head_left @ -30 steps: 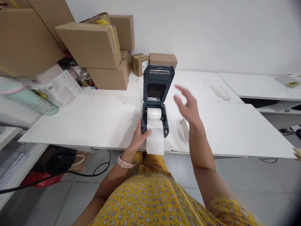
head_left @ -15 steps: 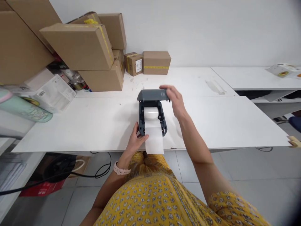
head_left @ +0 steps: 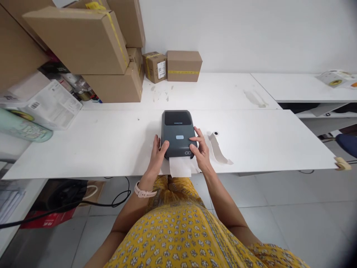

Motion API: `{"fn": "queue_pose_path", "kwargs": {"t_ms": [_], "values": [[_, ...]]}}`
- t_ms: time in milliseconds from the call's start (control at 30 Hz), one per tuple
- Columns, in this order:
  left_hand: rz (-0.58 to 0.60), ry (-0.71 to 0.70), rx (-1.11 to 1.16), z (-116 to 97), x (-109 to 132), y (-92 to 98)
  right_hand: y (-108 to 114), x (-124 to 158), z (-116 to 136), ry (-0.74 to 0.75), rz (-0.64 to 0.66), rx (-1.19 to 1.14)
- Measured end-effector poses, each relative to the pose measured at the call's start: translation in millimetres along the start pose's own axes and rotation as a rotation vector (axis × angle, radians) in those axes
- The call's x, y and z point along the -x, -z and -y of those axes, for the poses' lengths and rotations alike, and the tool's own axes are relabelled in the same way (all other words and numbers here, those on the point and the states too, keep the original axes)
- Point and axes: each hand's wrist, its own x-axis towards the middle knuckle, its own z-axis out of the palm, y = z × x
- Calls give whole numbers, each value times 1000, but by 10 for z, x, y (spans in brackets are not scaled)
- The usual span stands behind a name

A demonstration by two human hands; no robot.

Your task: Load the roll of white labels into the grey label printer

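Observation:
A dark grey label printer [head_left: 177, 131] sits near the front edge of the white table [head_left: 111, 149], its lid closed. A strip of white label paper [head_left: 180, 168] sticks out of its front slot over the table edge. My left hand [head_left: 158, 152] presses on the printer's front left corner, thumb on the lid. My right hand [head_left: 200, 149] rests on the front right corner with its fingers spread across the lid. Neither hand holds anything loose.
A curled strip of backing paper [head_left: 218, 149] lies right of the printer. Stacked cardboard boxes [head_left: 92, 48] and packages fill the left; two small boxes [head_left: 173, 66] stand by the wall. A black cable [head_left: 83, 203] runs on the floor beneath.
My right hand swung the open printer lid down and shut it. Both hands now press on the closed lid; less paper shows at the front.

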Motion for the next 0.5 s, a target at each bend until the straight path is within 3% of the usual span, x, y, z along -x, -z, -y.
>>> {"fn": "queue_pose_path", "kwargs": {"t_ms": [133, 200, 300, 500], "values": [[-9, 28, 70, -4, -40, -38, -114, 79, -78, -283, -31, -512], [-13, 11, 87, 35, -64, -19, -143, 108, -109, -412, -2, -663], [-9, -37, 79, 93, -103, 14, -141, 117, -138, -467, 39, -717], [-21, -131, 32, 192, -115, 20, -151, 123, -179, -422, 8, -647]]}}
